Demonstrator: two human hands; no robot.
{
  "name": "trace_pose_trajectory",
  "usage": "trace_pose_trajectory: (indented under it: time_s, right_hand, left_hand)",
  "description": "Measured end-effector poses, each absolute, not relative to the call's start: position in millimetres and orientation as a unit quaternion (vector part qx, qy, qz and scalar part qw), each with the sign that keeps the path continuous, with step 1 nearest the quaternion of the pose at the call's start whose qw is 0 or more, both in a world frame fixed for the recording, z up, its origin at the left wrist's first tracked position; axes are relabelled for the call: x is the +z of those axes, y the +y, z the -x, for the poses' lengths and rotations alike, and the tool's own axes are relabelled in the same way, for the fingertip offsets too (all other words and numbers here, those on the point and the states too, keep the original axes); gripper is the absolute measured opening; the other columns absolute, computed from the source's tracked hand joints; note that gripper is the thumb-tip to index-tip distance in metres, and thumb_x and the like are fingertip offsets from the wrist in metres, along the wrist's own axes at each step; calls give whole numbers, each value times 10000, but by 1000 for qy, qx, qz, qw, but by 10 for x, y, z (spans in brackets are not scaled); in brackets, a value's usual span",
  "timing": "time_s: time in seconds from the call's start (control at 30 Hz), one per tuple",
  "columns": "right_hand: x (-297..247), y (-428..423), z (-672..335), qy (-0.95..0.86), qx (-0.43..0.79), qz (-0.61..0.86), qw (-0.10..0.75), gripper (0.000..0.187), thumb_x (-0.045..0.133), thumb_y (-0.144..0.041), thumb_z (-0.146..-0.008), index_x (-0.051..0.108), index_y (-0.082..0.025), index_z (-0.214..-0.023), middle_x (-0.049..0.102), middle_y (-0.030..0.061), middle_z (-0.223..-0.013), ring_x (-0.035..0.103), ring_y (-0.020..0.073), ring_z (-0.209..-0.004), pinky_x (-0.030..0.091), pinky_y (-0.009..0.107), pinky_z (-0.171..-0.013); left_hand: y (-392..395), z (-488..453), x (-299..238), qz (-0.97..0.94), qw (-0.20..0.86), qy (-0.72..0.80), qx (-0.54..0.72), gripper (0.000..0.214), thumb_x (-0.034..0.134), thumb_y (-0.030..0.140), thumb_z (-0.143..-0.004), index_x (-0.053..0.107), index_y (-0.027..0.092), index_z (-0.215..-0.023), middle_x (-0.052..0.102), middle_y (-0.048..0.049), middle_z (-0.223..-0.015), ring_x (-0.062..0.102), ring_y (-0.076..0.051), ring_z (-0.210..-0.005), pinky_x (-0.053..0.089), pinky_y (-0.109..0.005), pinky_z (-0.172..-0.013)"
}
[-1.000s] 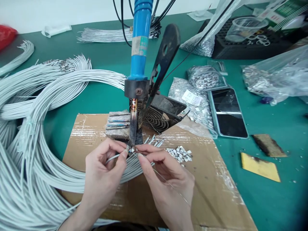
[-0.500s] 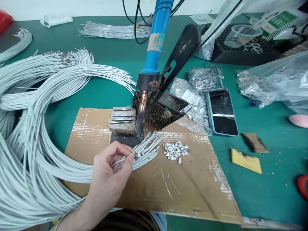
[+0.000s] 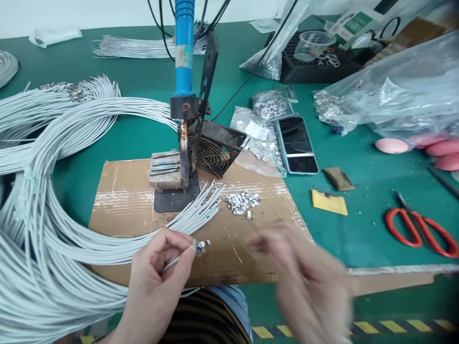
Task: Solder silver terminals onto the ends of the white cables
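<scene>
My left hand (image 3: 161, 272) pinches the end of a white cable (image 3: 171, 263) between thumb and fingers. At the cable's tip, just past my fingertips, shows a small silvery piece (image 3: 202, 244). To the right, my right hand (image 3: 304, 277) is over the cardboard's front edge, smeared by motion; whether it holds anything cannot be made out. Beyond both hands, a fan of white cable ends (image 3: 201, 210) lies on the cardboard (image 3: 118, 191). Beside them is a pile of small white and silver pieces (image 3: 242, 201), with one piece apart.
A blue soldering iron (image 3: 184, 71) points down in its stand before a small black fan (image 3: 211, 155). Coiled white cables (image 3: 39, 200) fill the left. On the right lie a phone (image 3: 297, 143), a yellow sponge (image 3: 329, 201), red-handled scissors (image 3: 419, 229) and plastic bags (image 3: 405, 86).
My right hand has come into view from the right. My left hand has drawn the cable end nearer to me, away from the fan of cable ends. The view has shifted right.
</scene>
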State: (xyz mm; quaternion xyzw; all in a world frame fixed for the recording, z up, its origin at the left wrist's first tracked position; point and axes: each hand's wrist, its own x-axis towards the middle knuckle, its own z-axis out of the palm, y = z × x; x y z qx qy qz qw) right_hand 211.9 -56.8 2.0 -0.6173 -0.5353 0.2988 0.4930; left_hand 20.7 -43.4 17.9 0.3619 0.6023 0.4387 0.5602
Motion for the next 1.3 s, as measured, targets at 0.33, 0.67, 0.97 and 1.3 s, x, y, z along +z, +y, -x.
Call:
trace_pose_trajectory:
  time_s: [0.33,0.67,0.97,1.3]
  right_hand:
    - [-69,-481,-1762,-552,437,543,457,371,552,-304,-1054,530,-214,-695,508,-33,-676,484,132,-615,383,268,-573]
    - [-125,-502,-1726,-484,504,521,490,395,585,-343,-1033,532,-203,-667,476,-44,-662,445,122,-626,361,263,-590]
    - [-242,-536,-1799,-501,429,563,498,489,441,-396,-1105,722,-195,-759,512,-20,-667,500,123,-603,383,258,-561]
    - [-238,-498,-2557,-232,345,561,716,503,783,-652,-781,700,-205,-567,522,-7,-555,465,138,-511,392,257,-425]
  left_hand:
    - [-577,-230,157,-379,586,601,390,86,823,211,-802,744,218,-770,684,19,-707,514,-93,-574,406,-166,-527]
    - [-609,-219,163,-400,573,614,368,113,817,265,-799,726,212,-756,637,26,-632,479,-107,-542,380,-194,-505]
    - [-641,-107,39,-523,517,601,315,125,686,271,-939,739,234,-831,736,5,-744,637,-134,-641,485,-204,-583]
    - [-711,446,-352,-832,53,481,271,322,684,-25,-918,676,141,-1194,647,-102,-1069,640,-211,-958,497,-327,-913]
